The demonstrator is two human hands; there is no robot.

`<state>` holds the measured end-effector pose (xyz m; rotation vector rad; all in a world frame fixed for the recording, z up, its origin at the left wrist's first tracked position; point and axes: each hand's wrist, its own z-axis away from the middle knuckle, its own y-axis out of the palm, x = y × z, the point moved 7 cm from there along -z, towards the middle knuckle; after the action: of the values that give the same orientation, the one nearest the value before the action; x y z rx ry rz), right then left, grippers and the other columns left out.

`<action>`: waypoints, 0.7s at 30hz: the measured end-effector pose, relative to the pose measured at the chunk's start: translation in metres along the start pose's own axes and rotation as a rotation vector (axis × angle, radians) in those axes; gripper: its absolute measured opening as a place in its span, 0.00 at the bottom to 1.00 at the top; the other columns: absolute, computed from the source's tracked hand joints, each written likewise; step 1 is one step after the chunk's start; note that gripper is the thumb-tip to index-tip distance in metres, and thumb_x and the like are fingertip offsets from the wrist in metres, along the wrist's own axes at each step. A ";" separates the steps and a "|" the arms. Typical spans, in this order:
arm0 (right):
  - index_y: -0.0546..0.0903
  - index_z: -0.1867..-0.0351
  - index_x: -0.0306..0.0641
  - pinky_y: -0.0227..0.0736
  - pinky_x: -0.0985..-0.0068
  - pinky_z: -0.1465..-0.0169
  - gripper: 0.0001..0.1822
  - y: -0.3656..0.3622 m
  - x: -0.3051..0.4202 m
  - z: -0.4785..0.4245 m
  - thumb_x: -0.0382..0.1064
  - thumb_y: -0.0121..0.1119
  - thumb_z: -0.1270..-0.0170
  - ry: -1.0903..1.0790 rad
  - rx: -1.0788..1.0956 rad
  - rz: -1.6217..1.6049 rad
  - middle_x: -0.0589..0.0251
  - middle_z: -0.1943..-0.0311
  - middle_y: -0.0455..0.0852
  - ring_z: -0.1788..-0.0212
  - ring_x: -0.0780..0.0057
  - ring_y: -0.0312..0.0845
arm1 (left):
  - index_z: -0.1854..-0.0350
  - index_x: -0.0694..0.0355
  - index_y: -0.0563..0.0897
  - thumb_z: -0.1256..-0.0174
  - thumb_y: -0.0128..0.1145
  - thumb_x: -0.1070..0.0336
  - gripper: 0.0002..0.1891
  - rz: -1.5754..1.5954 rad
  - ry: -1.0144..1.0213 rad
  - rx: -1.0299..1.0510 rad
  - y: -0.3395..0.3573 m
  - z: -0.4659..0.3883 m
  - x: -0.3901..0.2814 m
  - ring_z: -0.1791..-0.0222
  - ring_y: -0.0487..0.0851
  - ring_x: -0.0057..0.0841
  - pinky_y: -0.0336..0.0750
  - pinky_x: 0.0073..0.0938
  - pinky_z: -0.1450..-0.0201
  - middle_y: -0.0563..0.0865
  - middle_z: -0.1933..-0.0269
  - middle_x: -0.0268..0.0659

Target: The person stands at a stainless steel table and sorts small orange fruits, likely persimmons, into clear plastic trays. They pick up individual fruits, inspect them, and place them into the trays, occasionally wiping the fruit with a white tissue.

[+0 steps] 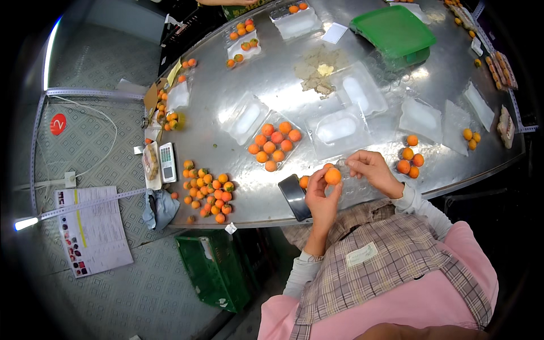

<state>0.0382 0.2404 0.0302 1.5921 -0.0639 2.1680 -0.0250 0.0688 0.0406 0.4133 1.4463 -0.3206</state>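
Near the table's front edge my left hand (321,193) holds an orange persimmon-like fruit (332,176) between thumb and fingers; part of another orange fruit shows just behind it. To its right, my right hand (374,170) has thumb and fingertips pinched together, beside the rim of a clear plastic tray (359,189). Whether something small is in that pinch, I cannot tell. One more fruit (304,182) lies left of my left hand, by a black phone-like object (294,197). A clear tray of several orange fruits (277,137) lies beyond.
Loose fruits (208,191) cover the metal table's front left, beside a scale (168,162). Several white foam-padded trays (336,129) and a green plastic lid (393,32) lie farther back. More fruits (407,153) sit right of my hands. A green crate (214,270) stands below the edge.
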 end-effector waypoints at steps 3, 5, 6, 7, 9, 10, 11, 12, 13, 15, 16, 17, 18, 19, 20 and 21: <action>0.88 0.60 0.33 0.76 0.79 0.54 0.13 -0.017 -0.018 -0.006 0.42 0.63 0.24 -0.087 0.014 0.215 0.64 0.58 0.89 0.58 0.81 0.82 | 0.34 0.68 0.76 0.35 0.69 0.83 0.28 0.096 -0.094 -0.018 -0.002 -0.002 0.010 0.41 0.87 0.29 0.83 0.27 0.43 0.85 0.38 0.47; 0.88 0.57 0.33 0.76 0.78 0.51 0.12 -0.007 0.004 0.004 0.41 0.65 0.26 -0.344 -0.033 0.392 0.61 0.51 0.88 0.53 0.79 0.80 | 0.33 0.68 0.75 0.35 0.69 0.83 0.28 0.124 -0.106 -0.027 -0.005 -0.002 0.017 0.42 0.88 0.29 0.84 0.26 0.44 0.86 0.38 0.47; 0.88 0.50 0.35 0.75 0.76 0.47 0.13 0.003 0.014 0.009 0.40 0.69 0.30 -0.282 -0.013 0.262 0.60 0.43 0.84 0.47 0.77 0.77 | 0.33 0.68 0.75 0.35 0.69 0.83 0.28 0.121 -0.091 -0.030 -0.007 -0.001 0.020 0.43 0.88 0.29 0.85 0.26 0.44 0.86 0.39 0.47; 0.88 0.49 0.35 0.76 0.76 0.47 0.14 0.008 0.015 0.009 0.40 0.70 0.31 -0.225 0.010 0.234 0.60 0.43 0.84 0.48 0.76 0.77 | 0.33 0.68 0.75 0.35 0.69 0.83 0.28 0.118 -0.077 -0.028 -0.006 -0.001 0.018 0.43 0.88 0.29 0.85 0.26 0.44 0.87 0.39 0.47; 0.88 0.45 0.37 0.76 0.75 0.46 0.17 0.014 0.013 0.008 0.40 0.72 0.32 -0.117 0.056 0.176 0.61 0.42 0.84 0.49 0.75 0.77 | 0.33 0.69 0.76 0.34 0.69 0.82 0.27 0.108 -0.060 -0.020 -0.003 0.000 0.016 0.43 0.88 0.30 0.84 0.27 0.43 0.88 0.41 0.47; 0.88 0.44 0.37 0.76 0.75 0.47 0.18 0.017 0.017 0.009 0.40 0.72 0.32 -0.156 0.047 0.237 0.61 0.43 0.84 0.50 0.75 0.77 | 0.32 0.70 0.77 0.34 0.69 0.82 0.27 0.087 -0.062 -0.004 -0.003 0.000 0.018 0.43 0.88 0.30 0.84 0.27 0.43 0.88 0.41 0.47; 0.88 0.43 0.37 0.77 0.75 0.47 0.19 0.021 0.021 0.010 0.40 0.72 0.33 -0.195 0.038 0.298 0.62 0.44 0.85 0.51 0.76 0.78 | 0.32 0.70 0.77 0.34 0.69 0.82 0.27 0.067 -0.064 0.011 -0.004 0.000 0.019 0.43 0.89 0.30 0.84 0.27 0.42 0.88 0.41 0.47; 0.88 0.43 0.37 0.77 0.75 0.47 0.19 0.024 0.024 0.011 0.40 0.73 0.33 -0.233 0.028 0.359 0.62 0.45 0.85 0.51 0.77 0.78 | 0.32 0.70 0.77 0.34 0.70 0.81 0.28 0.087 -0.096 0.029 -0.002 0.000 0.019 0.43 0.88 0.29 0.84 0.27 0.41 0.88 0.40 0.46; 0.88 0.44 0.36 0.77 0.76 0.47 0.18 0.026 0.023 0.011 0.41 0.72 0.32 -0.206 0.043 0.331 0.63 0.47 0.86 0.53 0.77 0.78 | 0.31 0.71 0.78 0.35 0.71 0.81 0.29 0.106 -0.127 0.047 0.000 0.000 0.016 0.43 0.88 0.27 0.84 0.27 0.40 0.87 0.38 0.44; 0.88 0.45 0.33 0.76 0.77 0.47 0.17 0.028 0.020 0.009 0.42 0.70 0.29 -0.154 0.076 0.275 0.64 0.51 0.88 0.57 0.79 0.78 | 0.31 0.71 0.78 0.35 0.71 0.80 0.30 0.138 -0.167 0.069 0.002 0.002 0.017 0.44 0.88 0.26 0.84 0.26 0.40 0.86 0.38 0.42; 0.88 0.46 0.32 0.75 0.78 0.48 0.17 0.026 0.014 0.006 0.43 0.68 0.27 -0.107 0.077 0.166 0.65 0.53 0.88 0.57 0.80 0.78 | 0.30 0.71 0.78 0.35 0.72 0.80 0.30 0.150 -0.175 0.074 0.001 0.003 0.020 0.45 0.88 0.25 0.84 0.26 0.41 0.87 0.39 0.42; 0.88 0.47 0.32 0.73 0.79 0.48 0.17 0.024 0.005 0.002 0.44 0.67 0.25 -0.060 0.078 0.057 0.66 0.55 0.88 0.57 0.81 0.78 | 0.30 0.71 0.78 0.35 0.72 0.80 0.30 0.162 -0.183 0.078 0.001 0.004 0.023 0.45 0.88 0.25 0.84 0.26 0.42 0.87 0.39 0.41; 0.89 0.48 0.31 0.72 0.80 0.49 0.17 0.020 -0.002 -0.002 0.45 0.66 0.23 -0.018 0.075 -0.052 0.67 0.56 0.88 0.57 0.82 0.78 | 0.29 0.70 0.78 0.34 0.71 0.80 0.30 0.198 -0.213 0.066 0.002 0.003 0.022 0.45 0.88 0.25 0.84 0.26 0.42 0.87 0.39 0.40; 0.89 0.50 0.30 0.73 0.80 0.49 0.17 0.012 -0.007 -0.002 0.46 0.64 0.22 0.008 0.025 -0.026 0.68 0.58 0.88 0.58 0.82 0.78 | 0.28 0.70 0.77 0.33 0.70 0.79 0.30 0.234 -0.242 0.054 0.004 0.005 0.019 0.44 0.88 0.25 0.83 0.27 0.41 0.86 0.39 0.40; 0.89 0.52 0.29 0.74 0.80 0.48 0.18 0.003 -0.011 -0.001 0.46 0.62 0.21 0.034 -0.026 0.000 0.69 0.60 0.87 0.60 0.82 0.78 | 0.28 0.69 0.77 0.32 0.69 0.78 0.29 0.271 -0.272 0.042 0.005 0.007 0.018 0.44 0.87 0.25 0.83 0.28 0.41 0.86 0.39 0.40; 0.89 0.54 0.28 0.75 0.80 0.48 0.19 -0.005 -0.013 -0.003 0.46 0.61 0.20 0.050 -0.070 0.026 0.69 0.62 0.87 0.61 0.83 0.78 | 0.27 0.69 0.76 0.30 0.68 0.77 0.29 0.399 -0.337 0.041 0.004 0.006 0.024 0.44 0.87 0.25 0.82 0.28 0.40 0.86 0.38 0.40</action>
<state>0.0405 0.2416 0.0166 1.5061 -0.1449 2.1990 -0.0150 0.0702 0.0170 0.6368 1.0028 -0.0909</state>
